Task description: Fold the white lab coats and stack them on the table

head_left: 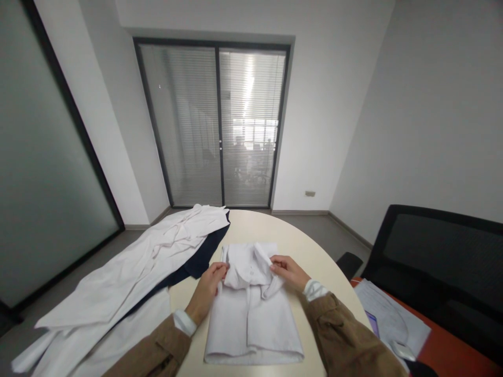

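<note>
A white buttoned garment (pixel 271 324), looking like a shirt or coat, lies folded on the round table in front of me. Its upper part is turned over toward me, and a button shows near the middle. My left hand (pixel 214 277) pinches the cloth at the left edge of this turned part. On the opposite edge, my right hand (pixel 288 269) grips the cloth between thumb and fingers, lifting it slightly. The lower part of the garment rests flat, its front opening running down the middle.
Left on the pale round table (pixel 306 246) lies a heap of white garments (pixel 129 267) with a dark navy cloth (pixel 204 254) among them, hanging over the edge. At right stands a black mesh chair (pixel 436 262), with papers (pixel 389 309) on an orange surface (pixel 451 340).
</note>
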The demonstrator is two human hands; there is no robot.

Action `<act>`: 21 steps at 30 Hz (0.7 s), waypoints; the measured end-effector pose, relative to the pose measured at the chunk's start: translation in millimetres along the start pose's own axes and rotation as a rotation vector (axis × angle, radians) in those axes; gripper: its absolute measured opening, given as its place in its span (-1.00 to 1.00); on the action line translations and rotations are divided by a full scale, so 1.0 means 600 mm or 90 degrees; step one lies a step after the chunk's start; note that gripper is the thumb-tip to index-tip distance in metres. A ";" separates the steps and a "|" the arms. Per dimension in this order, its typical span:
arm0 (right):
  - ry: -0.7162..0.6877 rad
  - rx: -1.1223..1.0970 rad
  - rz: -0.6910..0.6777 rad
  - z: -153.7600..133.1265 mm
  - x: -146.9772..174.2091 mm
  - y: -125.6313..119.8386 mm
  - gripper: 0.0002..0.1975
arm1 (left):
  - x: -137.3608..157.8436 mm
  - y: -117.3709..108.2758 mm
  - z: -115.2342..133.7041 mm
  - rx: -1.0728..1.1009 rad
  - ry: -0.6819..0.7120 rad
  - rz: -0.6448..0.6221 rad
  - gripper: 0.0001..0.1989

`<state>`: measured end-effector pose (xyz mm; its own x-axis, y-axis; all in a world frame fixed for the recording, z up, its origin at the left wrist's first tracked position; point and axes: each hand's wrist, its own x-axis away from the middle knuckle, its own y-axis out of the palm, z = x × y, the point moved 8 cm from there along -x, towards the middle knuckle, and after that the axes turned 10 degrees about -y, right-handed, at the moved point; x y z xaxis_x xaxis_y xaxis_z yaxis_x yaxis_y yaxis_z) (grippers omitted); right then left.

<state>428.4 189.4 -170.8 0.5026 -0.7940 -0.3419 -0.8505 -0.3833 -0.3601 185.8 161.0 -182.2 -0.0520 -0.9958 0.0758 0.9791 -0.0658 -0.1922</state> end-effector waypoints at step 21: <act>0.104 0.320 0.212 0.042 0.017 -0.078 -0.59 | 0.054 0.007 0.053 -0.196 0.226 -0.060 -0.65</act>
<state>477.1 210.8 -179.2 0.1596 -0.9098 -0.3832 -0.7608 0.1340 -0.6350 194.7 130.4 -149.5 -0.2546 -0.9412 -0.2222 0.8663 -0.1199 -0.4850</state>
